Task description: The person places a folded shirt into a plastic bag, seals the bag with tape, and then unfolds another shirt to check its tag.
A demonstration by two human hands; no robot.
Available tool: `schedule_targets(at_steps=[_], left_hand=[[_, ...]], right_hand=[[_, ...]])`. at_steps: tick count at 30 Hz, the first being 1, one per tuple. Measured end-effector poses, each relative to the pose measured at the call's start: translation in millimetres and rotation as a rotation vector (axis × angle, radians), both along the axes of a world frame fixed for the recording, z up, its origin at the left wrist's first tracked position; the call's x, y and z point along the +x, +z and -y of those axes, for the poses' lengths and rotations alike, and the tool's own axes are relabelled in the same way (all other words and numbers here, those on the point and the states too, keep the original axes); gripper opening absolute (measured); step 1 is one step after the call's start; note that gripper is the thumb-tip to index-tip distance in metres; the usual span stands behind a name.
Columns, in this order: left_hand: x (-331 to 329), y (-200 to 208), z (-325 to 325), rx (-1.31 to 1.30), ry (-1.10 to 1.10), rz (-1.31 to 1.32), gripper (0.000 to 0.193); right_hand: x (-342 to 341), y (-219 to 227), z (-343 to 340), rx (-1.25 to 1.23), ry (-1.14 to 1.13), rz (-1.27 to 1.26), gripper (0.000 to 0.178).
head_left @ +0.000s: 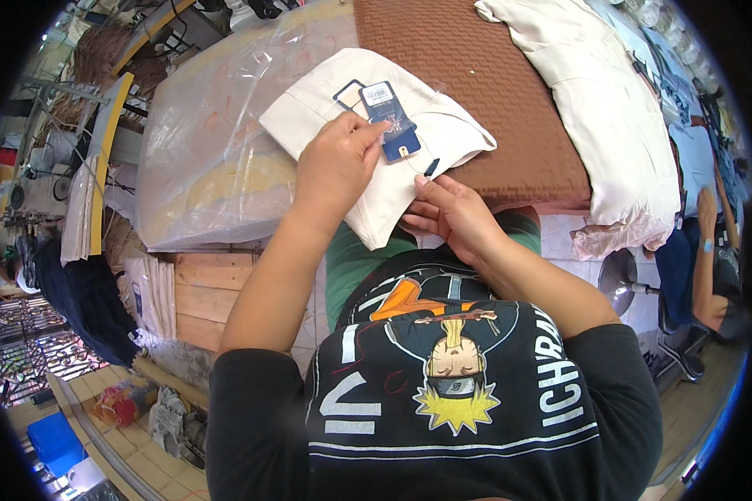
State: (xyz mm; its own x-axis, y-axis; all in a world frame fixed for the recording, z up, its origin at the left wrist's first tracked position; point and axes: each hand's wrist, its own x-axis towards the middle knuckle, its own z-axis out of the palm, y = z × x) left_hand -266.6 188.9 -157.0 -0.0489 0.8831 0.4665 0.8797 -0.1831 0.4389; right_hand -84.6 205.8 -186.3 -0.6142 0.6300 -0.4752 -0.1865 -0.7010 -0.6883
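Observation:
A folded cream garment (317, 96) lies across the brown padded surface and the plastic-covered one, its near corner hanging toward my lap. On top of it are dark blue hang tags (402, 145), one with a white label, strung on a thin cord with a small dark toggle (431, 167). My left hand (340, 160) reaches over the garment, thumb and forefinger closed on the side of a tag. At the garment's near edge, my right hand (453, 213) pinches the fabric, thumb above and fingers underneath, just below the toggle.
A clear plastic sheet (217, 142) covers the surface at left. The brown textured mat (510, 125) spreads to the right, with a long cream cloth (597, 117) along its edge. Another person's arm (706, 259) shows at far right. Wooden boards (213, 288) stand low at left.

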Motion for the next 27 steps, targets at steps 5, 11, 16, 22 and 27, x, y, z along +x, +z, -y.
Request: schedule_targets(at_steps=[5,11,16,22,27], left_hand=[[2.9,-14.1,7.2,-0.055,0.035,0.020,0.025],[-8.5,-21.9,13.4,-0.016,0.001,0.015,0.027],[-17.0,-20.5,17.5,-0.007,0.005,0.003,0.030],[-28.5,-17.3,24.7,-0.013,0.018,0.072,0.031],[-34.1,-12.4,32.6,-0.024,0.033,0.139,0.032]], right_hand=[[-12.5,-6.8,-9.2,-0.041,0.056,0.032,0.025],[-36.1,-13.7,-12.1,-0.050,0.019,0.016,0.021],[-59.1,-22.1,-18.7,-0.029,0.019,-0.001,0.019],[-90.1,-18.7,-24.1,0.005,-0.019,-0.005,0.016],[-112.5,-9.3,-27.9,0.043,-0.031,0.013,0.015]])
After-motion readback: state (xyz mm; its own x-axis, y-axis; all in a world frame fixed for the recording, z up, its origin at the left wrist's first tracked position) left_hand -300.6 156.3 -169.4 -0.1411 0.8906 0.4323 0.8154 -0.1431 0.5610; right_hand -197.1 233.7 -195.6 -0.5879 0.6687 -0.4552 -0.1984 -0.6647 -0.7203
